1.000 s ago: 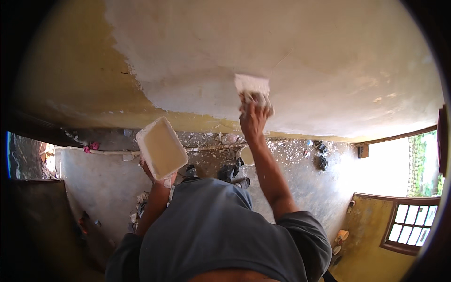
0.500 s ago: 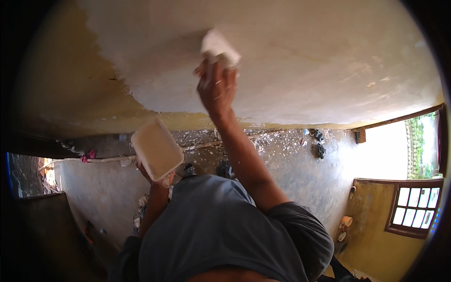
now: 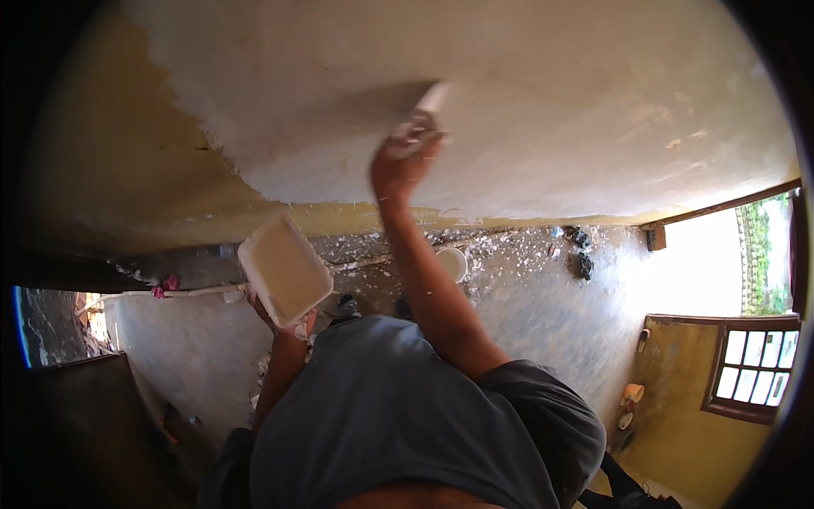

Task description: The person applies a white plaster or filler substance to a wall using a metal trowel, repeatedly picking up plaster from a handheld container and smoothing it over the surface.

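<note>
The right hand (image 3: 407, 165) is closed around a flat scraper (image 3: 435, 96) held up at the far wall (image 3: 526, 110). Half a second ago the scraper showed its broad face, farther left; now it has swung right and turned nearly edge-on, its shadow falling to its left. That suggests a change of angle between strokes over the pale coat, though blur hides whether the blade touches. The coat's ragged left edge, against the ochre patch (image 3: 127, 127), looks unchanged.

The left hand (image 3: 292, 335), mostly hidden, grips the rectangular tray (image 3: 305, 304) from beneath on the near left; the tray has barely moved, so it remains within reach. A white bucket (image 3: 465, 266), hidden a moment ago, shows right of the forearm.
</note>
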`<action>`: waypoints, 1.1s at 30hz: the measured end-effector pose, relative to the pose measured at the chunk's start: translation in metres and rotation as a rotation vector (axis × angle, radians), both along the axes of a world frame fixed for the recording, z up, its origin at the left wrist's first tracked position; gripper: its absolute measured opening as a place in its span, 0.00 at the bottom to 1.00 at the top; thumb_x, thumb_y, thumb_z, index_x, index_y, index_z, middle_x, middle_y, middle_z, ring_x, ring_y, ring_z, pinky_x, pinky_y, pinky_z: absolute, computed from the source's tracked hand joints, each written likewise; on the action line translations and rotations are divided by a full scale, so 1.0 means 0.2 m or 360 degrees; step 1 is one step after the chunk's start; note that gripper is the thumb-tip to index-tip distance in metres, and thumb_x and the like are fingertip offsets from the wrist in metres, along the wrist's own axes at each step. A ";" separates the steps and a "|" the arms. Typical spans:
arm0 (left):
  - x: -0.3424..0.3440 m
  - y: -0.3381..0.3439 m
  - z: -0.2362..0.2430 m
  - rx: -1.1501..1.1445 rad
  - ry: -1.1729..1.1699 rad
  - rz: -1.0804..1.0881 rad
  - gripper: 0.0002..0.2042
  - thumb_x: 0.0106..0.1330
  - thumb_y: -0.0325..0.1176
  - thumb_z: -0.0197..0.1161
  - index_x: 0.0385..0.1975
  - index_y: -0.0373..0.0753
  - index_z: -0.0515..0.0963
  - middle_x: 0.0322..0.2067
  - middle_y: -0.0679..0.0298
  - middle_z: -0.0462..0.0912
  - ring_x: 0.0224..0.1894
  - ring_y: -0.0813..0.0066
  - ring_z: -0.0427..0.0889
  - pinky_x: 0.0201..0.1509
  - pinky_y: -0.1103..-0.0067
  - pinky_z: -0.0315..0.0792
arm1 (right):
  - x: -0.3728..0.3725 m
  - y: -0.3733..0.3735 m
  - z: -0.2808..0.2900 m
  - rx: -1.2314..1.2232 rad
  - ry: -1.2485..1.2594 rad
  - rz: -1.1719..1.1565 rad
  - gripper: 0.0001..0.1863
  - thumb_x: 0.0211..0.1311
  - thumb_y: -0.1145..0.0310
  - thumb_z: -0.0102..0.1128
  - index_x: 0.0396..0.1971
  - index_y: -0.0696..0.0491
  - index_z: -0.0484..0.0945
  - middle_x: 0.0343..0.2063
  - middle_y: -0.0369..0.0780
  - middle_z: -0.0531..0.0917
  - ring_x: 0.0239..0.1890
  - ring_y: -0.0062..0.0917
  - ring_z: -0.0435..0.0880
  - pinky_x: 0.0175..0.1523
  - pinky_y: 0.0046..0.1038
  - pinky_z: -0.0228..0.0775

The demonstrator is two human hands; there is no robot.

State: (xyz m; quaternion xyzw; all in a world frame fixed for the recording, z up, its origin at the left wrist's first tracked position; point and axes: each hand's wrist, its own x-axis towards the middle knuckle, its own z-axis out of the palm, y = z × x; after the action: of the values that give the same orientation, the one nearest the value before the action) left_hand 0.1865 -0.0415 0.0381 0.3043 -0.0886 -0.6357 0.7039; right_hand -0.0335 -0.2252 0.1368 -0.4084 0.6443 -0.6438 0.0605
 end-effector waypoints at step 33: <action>-0.02 -0.02 0.04 -0.0032 0.0305 -0.0123 0.31 0.66 0.61 0.49 0.67 0.55 0.63 0.63 0.67 0.70 0.62 0.59 0.72 0.62 0.52 0.69 | -1.45 0.29 -0.02 -0.0434 -0.0557 -0.0284 0.05 0.63 0.74 0.61 0.38 0.55 0.80 0.41 0.42 0.82 0.43 0.34 0.83 0.47 0.34 0.83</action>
State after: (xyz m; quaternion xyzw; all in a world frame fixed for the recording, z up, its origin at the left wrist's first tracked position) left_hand 0.1823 -0.0452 0.0459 0.2315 -0.0389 -0.6876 0.6870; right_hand -0.3232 -0.1665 0.1318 -0.2365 0.5646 -0.7886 0.0583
